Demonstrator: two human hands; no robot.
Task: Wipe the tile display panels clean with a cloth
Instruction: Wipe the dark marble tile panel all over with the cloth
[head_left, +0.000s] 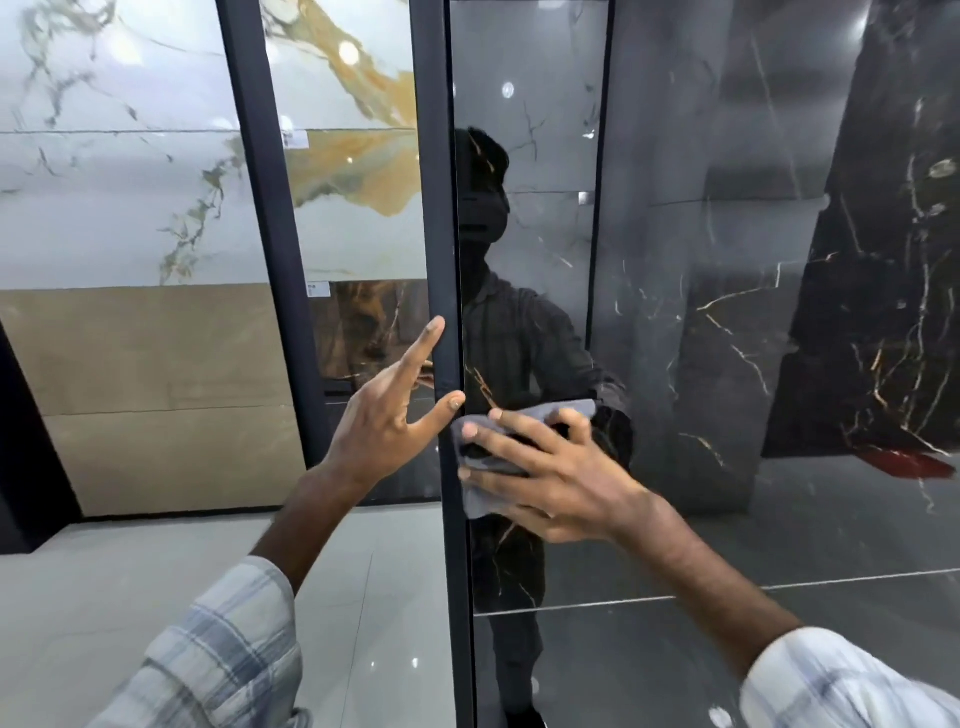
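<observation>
Under the spread fingers of the right hand (545, 483) a cloth (498, 457) lies pressed on the dark panel (535, 234), while the left hand (395, 415), fingers spread, touches the frame (439, 208).

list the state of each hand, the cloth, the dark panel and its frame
dark panel: upright, glossy, reflecting the person
dark frame: upright, at the panel's left edge
cloth: grey, crumpled, pressed on the dark panel
left hand: fingers straight, fingertips touching the dark frame
right hand: fingers spread, pressing the cloth
</observation>
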